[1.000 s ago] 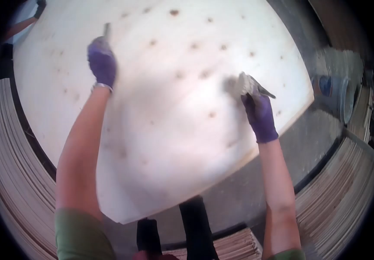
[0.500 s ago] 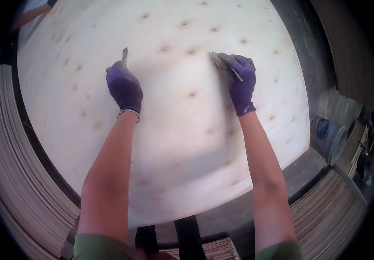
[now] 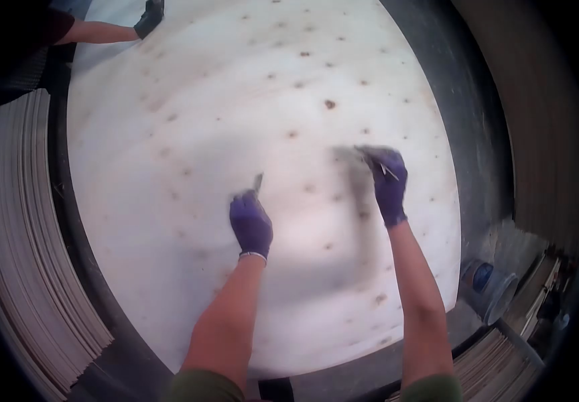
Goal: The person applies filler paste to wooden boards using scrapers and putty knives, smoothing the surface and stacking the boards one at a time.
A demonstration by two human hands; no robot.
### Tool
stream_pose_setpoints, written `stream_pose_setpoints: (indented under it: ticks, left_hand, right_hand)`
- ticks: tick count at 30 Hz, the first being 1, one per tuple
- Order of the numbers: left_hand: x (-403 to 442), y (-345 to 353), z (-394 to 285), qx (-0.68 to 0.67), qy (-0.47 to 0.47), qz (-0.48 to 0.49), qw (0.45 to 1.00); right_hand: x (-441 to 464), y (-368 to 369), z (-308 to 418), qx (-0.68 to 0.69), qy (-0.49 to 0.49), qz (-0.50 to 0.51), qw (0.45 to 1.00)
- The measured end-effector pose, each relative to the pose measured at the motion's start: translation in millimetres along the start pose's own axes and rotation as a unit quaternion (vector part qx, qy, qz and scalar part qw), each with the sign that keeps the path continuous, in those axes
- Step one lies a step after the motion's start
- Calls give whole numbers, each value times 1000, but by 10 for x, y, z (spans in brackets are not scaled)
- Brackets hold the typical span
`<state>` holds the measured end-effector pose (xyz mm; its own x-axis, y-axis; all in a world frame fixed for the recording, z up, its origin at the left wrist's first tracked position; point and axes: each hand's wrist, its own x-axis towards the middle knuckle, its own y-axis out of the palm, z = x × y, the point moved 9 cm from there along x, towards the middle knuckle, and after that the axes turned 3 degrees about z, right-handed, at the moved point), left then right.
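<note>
The big pale wood sheet (image 3: 135,201) is taking up most of the view, showing lots of small brown knots, w/ its near edge facing the wearer. L hand (image 3: 251,224) is wearing a purple glove and closing around a narrow flat blade (image 3: 258,181) — the tip's sticking out past the fingers, pointing toward the far edge. It's hovering or resting over the middle, a bit toward the near edge, can't tell if the blade's touching.

R hand (image 3: 390,187), also purple-gloved, is gripping a thin-edged tool (image 3: 389,172), too blurry to ID tbh. It's sitting closer to the right edge and a bit farther out than the L one, w/ a soft shadow falling on the wood beside it.

Up at the far left, another person's dark-gloved hand (image 3: 149,19) is lying by the sheet's left edge. A bucket (image 3: 489,288) w/ a blue label is standing just off the near right corner. Stacked thin sheets (image 3: 31,221) are running along the left side — more stacked boards (image 3: 494,368) are sitting lower right, below the bucket.
</note>
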<state>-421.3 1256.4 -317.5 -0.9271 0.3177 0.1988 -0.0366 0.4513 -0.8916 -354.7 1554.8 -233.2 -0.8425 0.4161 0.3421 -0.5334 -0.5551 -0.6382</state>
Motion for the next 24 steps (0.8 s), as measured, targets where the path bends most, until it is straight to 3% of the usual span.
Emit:
stream_pose_setpoints:
  ticks: [1, 3, 5, 9, 11, 14, 16, 17, 18, 19, 21, 24]
  left_hand:
    - [-1, -29, 6, -26, -7, 0, 1000]
    - [-11, -47, 28, -24, -13, 9, 1000]
    - [24, -15, -7, -20, -15, 18, 1000]
    - [67, -13, -9, -27, -21, 38, 999]
    - [16, -15, -3, -17, -20, 46, 999]
    - [13, 32, 14, -43, -11, 46, 998]
    - [24, 42, 31, -42, -12, 31, 999]
    - [19, 53, 29, -44, -13, 37, 998]
    - [17, 37, 26, -43, -11, 30, 999]
    - [32, 35, 29, -42, -11, 18, 999]
    - [10, 65, 59, -31, -9, 21, 999]
    - [-15, 114, -1, -5, 24, 26, 999]
  right_hand:
    - [279, 128, 67, -60, -30, -28, 997]
    - [717, 480, 208, -215, -117, 2, 970]
    - [928, 765, 169, -284, -188, 47, 939]
    - [1075, 1041, 62, -261, -229, 32, 937]
    - [1104, 1036, -158, -162, -126, 15, 979]
    - [871, 945, -155, -177, -100, 57, 977]
    - [535, 708, -280, -103, -66, 127, 984]
    - [216, 544, -659, 71, 101, 166, 978]
    - [-63, 274, -689, 127, 218, 161, 954]
    - [-410, 45, -922, 221, 276, 121, 928]
    - [-986, -474, -1402, 250, 253, -49, 933]
    - [-1311, -667, -1603, 146, 222, -137, 954]
